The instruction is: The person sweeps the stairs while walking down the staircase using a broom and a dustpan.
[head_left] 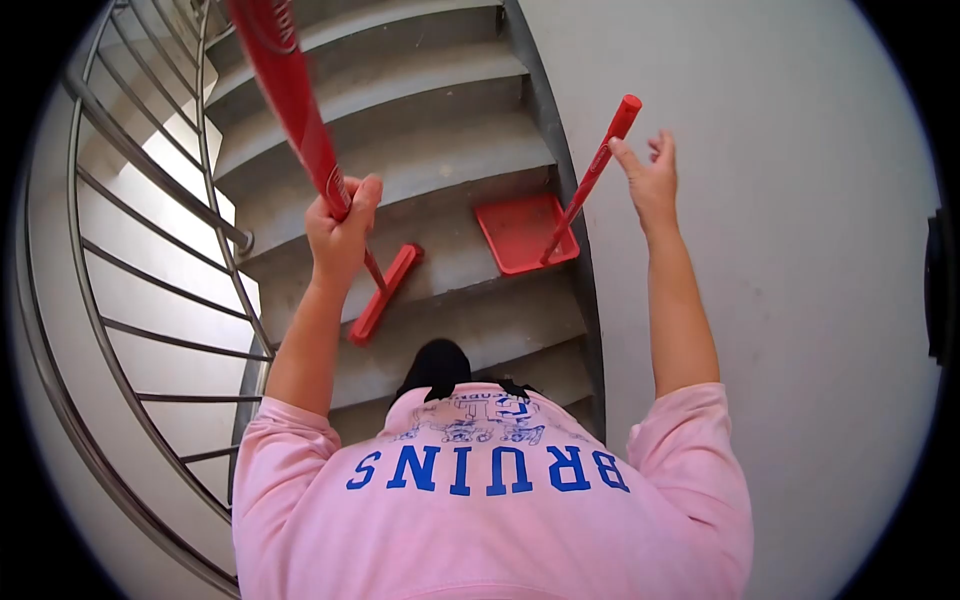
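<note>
One broom (386,296) gripped by the left hand (342,228), one dustpan handle (590,178) against the open right hand (650,180).

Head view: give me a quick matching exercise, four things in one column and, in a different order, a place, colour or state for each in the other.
Things:
1. Broom
2. Dustpan
3. Railing
4. Shirt lettering

Places, colours or states:
A. Blue, across pink cloth
B. Pan part on a step, near the wall
C. Handle in the grip of the left hand
D. Curving metal bars on the left side

Right pairs: 1-C, 2-B, 3-D, 4-A
</note>
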A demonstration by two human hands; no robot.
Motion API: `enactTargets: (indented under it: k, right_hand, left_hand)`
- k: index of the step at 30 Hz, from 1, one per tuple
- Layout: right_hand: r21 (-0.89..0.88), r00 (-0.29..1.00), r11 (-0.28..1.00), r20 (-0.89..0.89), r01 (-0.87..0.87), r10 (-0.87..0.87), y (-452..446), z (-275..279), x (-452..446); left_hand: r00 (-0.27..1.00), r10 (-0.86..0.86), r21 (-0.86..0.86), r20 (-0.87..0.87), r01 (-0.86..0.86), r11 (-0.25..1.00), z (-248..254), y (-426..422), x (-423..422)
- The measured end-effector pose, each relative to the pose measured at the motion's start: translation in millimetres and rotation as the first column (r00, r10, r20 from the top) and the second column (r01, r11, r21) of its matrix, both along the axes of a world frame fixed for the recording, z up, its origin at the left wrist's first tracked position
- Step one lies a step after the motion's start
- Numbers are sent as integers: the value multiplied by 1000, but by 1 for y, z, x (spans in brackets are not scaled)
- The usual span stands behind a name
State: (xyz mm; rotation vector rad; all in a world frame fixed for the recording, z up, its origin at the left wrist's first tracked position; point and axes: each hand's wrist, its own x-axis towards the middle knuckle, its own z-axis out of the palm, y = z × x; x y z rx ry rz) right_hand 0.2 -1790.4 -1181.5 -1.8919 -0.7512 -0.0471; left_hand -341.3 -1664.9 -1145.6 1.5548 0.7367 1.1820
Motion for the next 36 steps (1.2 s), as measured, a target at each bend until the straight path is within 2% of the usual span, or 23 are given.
enactTargets:
  k: [3,4,6,8,9,12,15,17,20,24,29,33,36]
  right_hand:
    - [-20,984,996,-161,-83,79,13,-14,16]
    - [-41,984,993,-147,-107,100,14,-18,18]
    - [-92,982,983,-122,-158,146,23,-22,21]
    - [-127,960,974,-231,-188,156,29,-27,30]
    - [-140,948,970,-277,-200,155,31,-27,28]
    - [-210,969,975,-248,-77,23,44,-59,37]
    - [-214,978,974,-209,-69,23,41,-60,41]
    - [-247,969,965,-245,-84,22,23,-48,29]
    - [-239,965,967,-262,-86,21,-17,-29,16]
    - [-195,961,978,-277,-74,17,-75,-5,1]
    - [-194,904,977,-427,-89,-2,-130,-3,-12]
    - [-203,842,974,-539,-100,-26,-161,-22,-21]
    - [-127,861,987,-508,-99,21,-177,-64,-20]
  left_hand:
    - [998,25,76,54,-29,997,16,-6,3]
    - [998,40,109,47,-45,993,20,-5,-4]
    - [996,12,134,87,-23,991,34,-6,-10]
    - [992,-72,173,102,53,984,40,-1,-3]
    - [993,-90,172,79,75,982,38,3,-4]
    - [990,-140,172,0,137,976,19,23,-1]
    - [973,-186,102,-136,201,974,-5,49,7]
    - [957,-210,-10,-199,213,977,-16,53,13]
    - [944,-254,-41,-210,251,967,-20,57,10]
    - [955,-235,-11,-181,237,972,-22,57,8]
    - [962,-211,-26,-172,210,977,-29,53,18]
    - [969,-191,-19,-155,190,982,-27,36,25]
    - [967,-204,-36,-155,201,979,-29,37,23]
